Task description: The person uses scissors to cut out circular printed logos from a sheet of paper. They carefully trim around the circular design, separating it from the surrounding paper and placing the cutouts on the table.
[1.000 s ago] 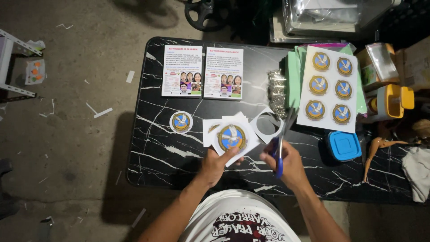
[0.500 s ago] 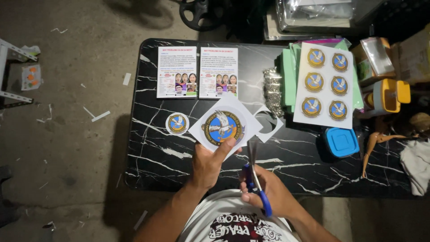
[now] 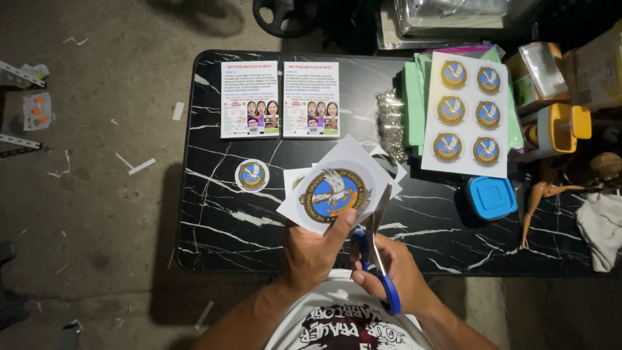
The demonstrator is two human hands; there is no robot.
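The person wears a white T-shirt with dark red and black printed letters on the chest. Both forearms are bare, without sleeves.

Glossy paper emblem sheet, polished marble-look table, plastic-handled metal scissors.

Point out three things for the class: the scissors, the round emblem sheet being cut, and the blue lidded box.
scissors [image 3: 379,259]: head view, on the blades near the pivot.
round emblem sheet [image 3: 334,192]: head view, on the printed blue circle.
blue lidded box [image 3: 490,197]: head view, on the lid's middle.
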